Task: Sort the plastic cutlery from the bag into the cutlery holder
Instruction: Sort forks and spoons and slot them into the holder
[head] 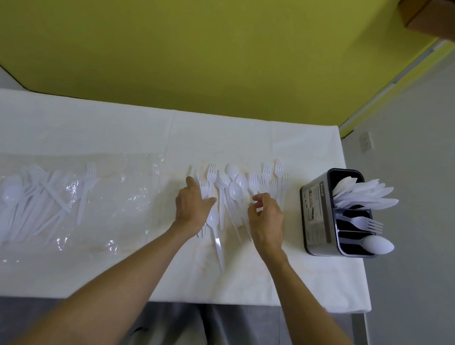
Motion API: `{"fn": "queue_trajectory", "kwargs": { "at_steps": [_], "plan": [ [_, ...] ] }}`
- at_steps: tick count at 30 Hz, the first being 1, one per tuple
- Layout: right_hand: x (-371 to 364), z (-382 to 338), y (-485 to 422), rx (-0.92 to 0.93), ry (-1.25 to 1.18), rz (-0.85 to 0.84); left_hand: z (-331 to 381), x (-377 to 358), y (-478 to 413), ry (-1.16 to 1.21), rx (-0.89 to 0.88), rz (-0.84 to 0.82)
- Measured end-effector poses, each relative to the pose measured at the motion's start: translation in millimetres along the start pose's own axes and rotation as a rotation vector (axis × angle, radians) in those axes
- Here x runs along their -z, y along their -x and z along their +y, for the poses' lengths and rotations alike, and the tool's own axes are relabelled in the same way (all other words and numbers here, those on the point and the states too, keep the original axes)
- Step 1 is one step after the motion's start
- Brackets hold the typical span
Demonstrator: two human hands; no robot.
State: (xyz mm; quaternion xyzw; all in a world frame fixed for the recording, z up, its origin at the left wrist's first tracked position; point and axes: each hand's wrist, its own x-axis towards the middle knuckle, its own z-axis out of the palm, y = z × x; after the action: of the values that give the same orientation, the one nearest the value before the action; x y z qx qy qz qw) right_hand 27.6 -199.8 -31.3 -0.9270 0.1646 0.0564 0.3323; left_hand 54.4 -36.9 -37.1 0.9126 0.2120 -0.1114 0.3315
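Note:
A loose pile of white plastic cutlery [233, 188], forks and spoons, lies on the white table [138, 272] in the middle. My left hand [191, 206] rests flat on the pile's left side, fingers spread over some forks. My right hand [267, 218] hovers over the pile's right side with fingers curled and nothing clearly in them. A clear plastic bag [63, 199] with more cutlery lies at the left. The black cutlery holder [321, 213] stands at the right, with knives in its far compartment, a fork in the middle one, a spoon in the near one.
The table's right edge runs just beyond the holder, and the near edge lies below my forearms. A yellow-green wall rises behind the table. A grey floor and a wall socket [366, 142] show at the right.

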Motion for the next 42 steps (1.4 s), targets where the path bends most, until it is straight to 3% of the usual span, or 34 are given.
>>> {"fn": "queue_trajectory", "kwargs": {
  "at_steps": [16,21,25,28,32,39,42],
  "plan": [
    [7.6,15.5,6.4,-0.022,0.005,0.002,-10.2,6.2,-12.4,0.192,0.070,-0.076],
    [11.6,19.9,0.6,-0.010,-0.052,0.059,-12.2,20.9,-15.8,0.443,0.176,-0.183],
    [22.1,20.2,-5.9,-0.088,-0.098,0.149,-14.3,22.6,-16.6,0.454,0.134,-0.246],
    [28.8,20.7,-14.3,-0.173,-0.040,0.085,-9.0,19.5,-15.0,0.479,0.114,-0.268],
    [25.0,23.4,-27.2,-0.148,0.055,-0.017,1.7,17.8,-13.8,0.505,0.117,-0.249],
    [20.6,24.8,-28.2,-0.123,-0.044,-0.153,5.9,22.4,-17.4,0.502,0.150,-0.124],
    [19.4,23.3,-21.5,-0.110,-0.063,-0.116,6.3,21.6,-14.9,0.501,0.157,-0.139]
  ]
}}
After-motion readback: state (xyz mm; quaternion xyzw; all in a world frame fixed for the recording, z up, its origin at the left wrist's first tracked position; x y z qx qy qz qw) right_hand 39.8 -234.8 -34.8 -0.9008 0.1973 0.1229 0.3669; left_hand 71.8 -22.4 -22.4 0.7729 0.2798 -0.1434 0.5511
